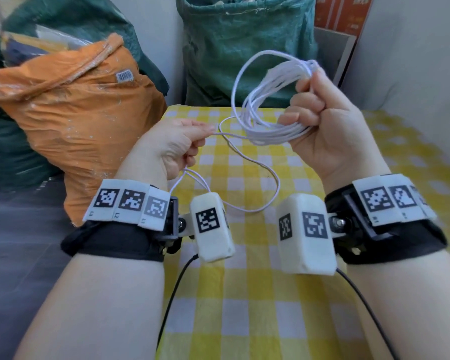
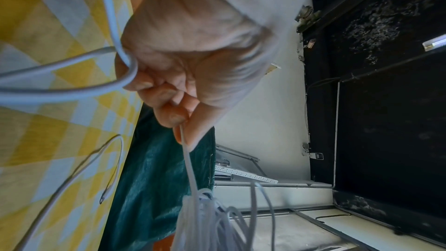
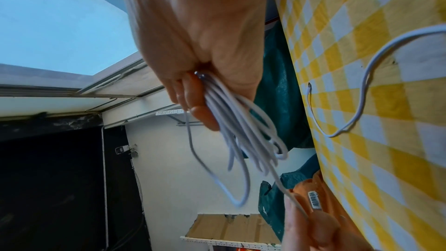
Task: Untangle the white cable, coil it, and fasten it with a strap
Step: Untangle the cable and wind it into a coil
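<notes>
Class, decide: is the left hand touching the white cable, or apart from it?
Touching. In the left wrist view, the left hand pinches the white cable between thumb and fingertip; the head view shows the same pinch.

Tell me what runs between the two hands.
In the head view, one taut strand of the thin white cable spans from the left hand's pinch to the coil gripped by the right hand; yellow checked tablecloth lies below.

Hidden and cut-off parts of the cable

The white cable [image 1: 268,100] disappears inside the right hand [image 1: 330,131] where the loops bunch; its free end is too small to identify, and in the right wrist view the outermost loop is motion-blurred.
</notes>
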